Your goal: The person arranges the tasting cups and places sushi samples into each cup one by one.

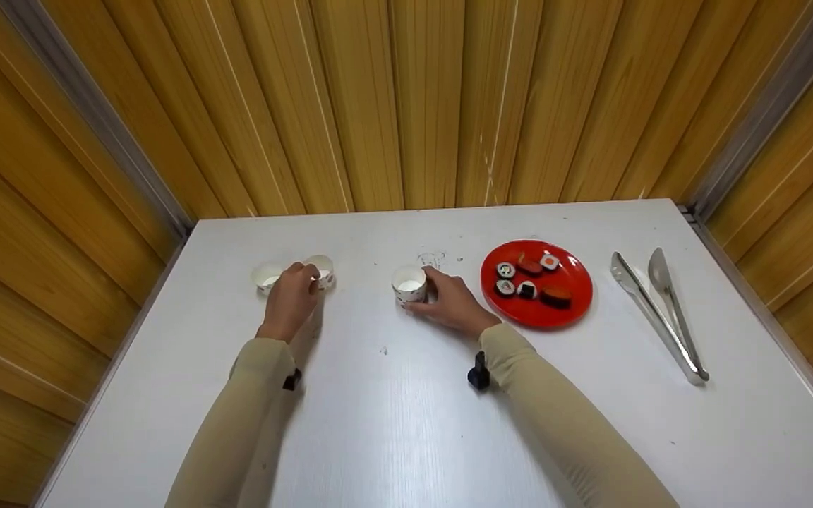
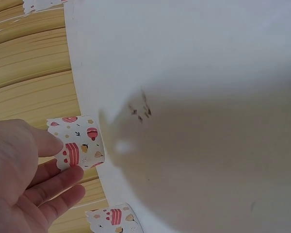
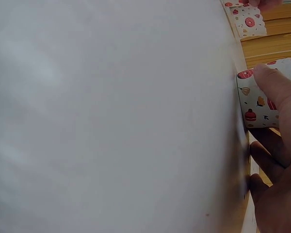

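Observation:
Three small white paper baking cups with a printed cake pattern stand on the table. My left hand [image 1: 289, 300] pinches the rim of one baking cup [image 2: 85, 141] between thumb and fingers. Just left of it is a second baking cup [image 1: 265, 276], partly behind that hand in the head view; its patterned side shows low in the left wrist view. Nearer the table's middle, my right hand [image 1: 452, 302] grips the third baking cup [image 1: 408, 284], thumb on the near side and fingers around the far side. That cup is upright, its open top facing up.
Right of the right hand lies a red plate [image 1: 576, 300] bearing several sushi pieces [image 1: 555, 296]. Metal tongs [image 1: 667, 324] rest farther right. A wood-look panel wall [image 1: 420, 106] rises behind the white table [image 1: 378, 423].

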{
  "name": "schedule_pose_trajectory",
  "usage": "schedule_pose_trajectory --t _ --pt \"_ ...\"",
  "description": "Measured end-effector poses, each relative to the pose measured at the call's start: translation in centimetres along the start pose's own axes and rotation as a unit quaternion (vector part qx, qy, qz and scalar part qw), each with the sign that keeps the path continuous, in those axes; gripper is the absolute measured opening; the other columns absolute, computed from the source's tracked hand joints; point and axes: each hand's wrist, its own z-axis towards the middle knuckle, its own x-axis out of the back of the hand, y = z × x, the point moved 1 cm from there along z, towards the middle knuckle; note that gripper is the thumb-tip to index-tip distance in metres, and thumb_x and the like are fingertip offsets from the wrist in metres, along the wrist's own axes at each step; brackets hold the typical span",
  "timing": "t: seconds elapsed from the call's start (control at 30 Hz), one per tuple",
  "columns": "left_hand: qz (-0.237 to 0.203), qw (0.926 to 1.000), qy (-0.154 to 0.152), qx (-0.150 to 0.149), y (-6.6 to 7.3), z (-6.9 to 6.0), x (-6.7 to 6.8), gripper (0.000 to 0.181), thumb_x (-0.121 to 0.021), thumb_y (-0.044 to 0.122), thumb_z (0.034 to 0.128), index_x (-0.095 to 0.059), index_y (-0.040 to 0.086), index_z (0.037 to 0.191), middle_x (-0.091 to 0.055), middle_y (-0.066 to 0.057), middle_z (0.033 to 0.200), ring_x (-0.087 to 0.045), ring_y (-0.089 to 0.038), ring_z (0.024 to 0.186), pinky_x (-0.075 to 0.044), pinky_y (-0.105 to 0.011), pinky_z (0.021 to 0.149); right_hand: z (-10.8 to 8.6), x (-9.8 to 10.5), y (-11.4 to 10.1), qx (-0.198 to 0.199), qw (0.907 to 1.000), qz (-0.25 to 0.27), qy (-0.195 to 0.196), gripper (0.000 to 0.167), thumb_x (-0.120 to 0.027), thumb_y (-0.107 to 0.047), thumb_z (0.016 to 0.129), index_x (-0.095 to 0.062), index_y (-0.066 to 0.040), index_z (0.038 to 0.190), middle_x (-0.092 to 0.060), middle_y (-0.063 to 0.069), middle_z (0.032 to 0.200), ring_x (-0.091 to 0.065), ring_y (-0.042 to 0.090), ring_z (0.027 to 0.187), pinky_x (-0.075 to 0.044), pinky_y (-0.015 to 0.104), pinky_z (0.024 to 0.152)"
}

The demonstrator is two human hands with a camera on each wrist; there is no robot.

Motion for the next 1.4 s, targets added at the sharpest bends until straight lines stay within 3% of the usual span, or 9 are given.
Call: schedule_pose_trajectory --t 0.83,1.2,1.4 --pt "0.010 0.9996 -0.025 0.011 -0.41 0.03 -0.23 0.013 -0.066 -0.003 0.0961 -0.072 -0.005 0.107 -0.069 -0.021 0.103 -0.068 -0.036 0.096 -0.057 -0.047 0.083 0.02 0.25 -0.07 0.002 1.0000 -0.007 -0.002 0.065 -0.086 -0.032 0.086 -0.055 -0.013 0.139 -0.066 0.004 0.133 -0.058 0.021 0.122 -0.043 0.040 0.109" --pt "0.009 0.9998 -0.019 0.006 -0.51 -0.14 -0.43 0.011 -0.066 -0.005 0.0946 -0.073 -0.006 0.104 -0.069 -0.022 0.099 -0.068 -0.035 0.092 -0.057 -0.047 0.081 0.00 0.00 0.08 0.006 1.0000 -0.003 0.002 0.063 -0.086 -0.032 0.086 -0.056 -0.011 0.138 -0.067 0.005 0.132 -0.059 0.021 0.123 -0.043 0.040 0.109" --pt "0.006 0.9999 -0.006 0.006 -0.39 -0.19 -0.52 0.018 -0.071 0.009 0.0966 -0.072 -0.004 0.110 -0.070 -0.021 0.104 -0.069 -0.035 0.093 -0.057 -0.048 0.080 -0.07 -0.01 0.04 0.005 1.0000 0.002 0.001 0.064 -0.086 -0.031 0.086 -0.056 -0.011 0.139 -0.066 0.006 0.134 -0.058 0.022 0.126 -0.042 0.042 0.111"
